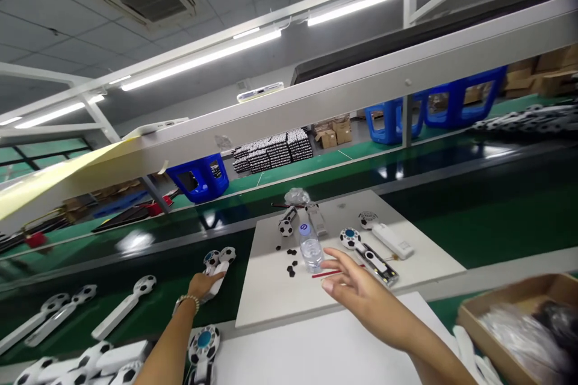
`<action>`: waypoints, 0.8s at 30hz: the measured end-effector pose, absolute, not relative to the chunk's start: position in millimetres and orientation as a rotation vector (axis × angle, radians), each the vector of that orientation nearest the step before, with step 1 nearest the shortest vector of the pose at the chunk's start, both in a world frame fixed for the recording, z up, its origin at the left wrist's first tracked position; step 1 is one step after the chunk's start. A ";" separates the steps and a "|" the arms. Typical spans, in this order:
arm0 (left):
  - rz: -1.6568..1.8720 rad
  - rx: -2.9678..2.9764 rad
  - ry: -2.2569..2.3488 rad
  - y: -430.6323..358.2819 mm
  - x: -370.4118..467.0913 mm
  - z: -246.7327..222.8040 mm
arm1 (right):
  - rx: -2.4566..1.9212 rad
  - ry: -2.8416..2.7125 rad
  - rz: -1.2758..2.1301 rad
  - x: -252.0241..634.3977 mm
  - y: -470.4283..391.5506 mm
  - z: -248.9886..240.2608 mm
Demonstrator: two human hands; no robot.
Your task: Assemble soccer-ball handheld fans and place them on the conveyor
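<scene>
On the left, my left hand (203, 286) is closed round the white handle of a device with a football-patterned round head (228, 254), over the green belt. A second patterned head (211, 258) shows right beside it; whether it is in the same grip I cannot tell. My right hand (345, 280) hovers over the white board (266, 295), fingers apart and holding nothing. Close to its fingertips stand a clear water bottle (310, 249) and a thin red stick (332, 274). An opened device with its inside showing (377, 264) lies just beyond that hand, beside a white handle shell (392, 240).
Several black patches (291, 271) lie on the board. Finished-looking devices (124, 307) rest along the belt, with a pile (85, 367) at lower left. A cardboard box (519, 331) with plastic bags stands at right. A shelf beam (316, 99) crosses above.
</scene>
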State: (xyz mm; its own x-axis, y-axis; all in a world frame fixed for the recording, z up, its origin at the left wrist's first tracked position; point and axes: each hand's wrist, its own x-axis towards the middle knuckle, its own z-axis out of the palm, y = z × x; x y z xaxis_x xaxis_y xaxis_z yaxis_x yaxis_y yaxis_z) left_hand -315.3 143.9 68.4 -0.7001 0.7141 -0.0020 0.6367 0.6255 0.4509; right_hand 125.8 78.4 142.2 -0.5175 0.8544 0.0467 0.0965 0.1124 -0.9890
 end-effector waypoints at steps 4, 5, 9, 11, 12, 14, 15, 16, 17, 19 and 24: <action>0.880 0.930 2.513 154.9 -287.1 84.1 | -0.901 -1.722 1.469 122.2 83.6 136.1; 0.975 0.910 2.453 156.4 -275.6 89.9 | -0.887 -1.716 1.477 120.1 85.4 133.0; 1.366 0.982 2.051 143.2 -213.5 119.5 | -0.776 -1.624 1.542 106.7 94.0 120.3; 1.477 1.080 1.780 124.6 -174.7 133.8 | -0.735 -1.479 1.583 98.4 97.2 116.9; 1.488 1.114 1.668 113.5 -154.3 139.6 | -0.734 -1.374 1.595 94.4 97.9 116.4; 1.449 1.160 1.490 91.1 -114.1 147.7 | -0.728 -1.153 1.616 88.0 97.5 117.9; 1.403 1.174 1.391 80.9 -95.3 149.8 | -0.692 -1.071 1.638 86.0 96.7 119.7; 1.356 1.177 1.268 71.9 -77.9 150.7 | -0.632 -1.015 1.666 84.9 95.7 121.8; 1.310 1.177 1.164 64.4 -62.5 150.4 | -0.558 -0.969 1.688 84.9 94.9 124.1; 1.271 1.132 0.981 54.0 -38.7 147.1 | -0.451 -0.838 1.692 88.4 94.9 128.8; 1.398 0.848 0.678 49.3 -19.0 138.5 | -0.414 -0.539 1.843 111.7 102.1 138.5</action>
State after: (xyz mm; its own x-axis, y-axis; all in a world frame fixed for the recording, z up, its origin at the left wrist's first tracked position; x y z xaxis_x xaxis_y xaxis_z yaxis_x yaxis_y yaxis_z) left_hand -19.0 49.3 138.5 0.0768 0.9940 0.0779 -0.5540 -0.0224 0.8322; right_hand 111.7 102.1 138.5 -0.3220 0.9465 -0.0204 -0.7865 -0.2794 -0.5507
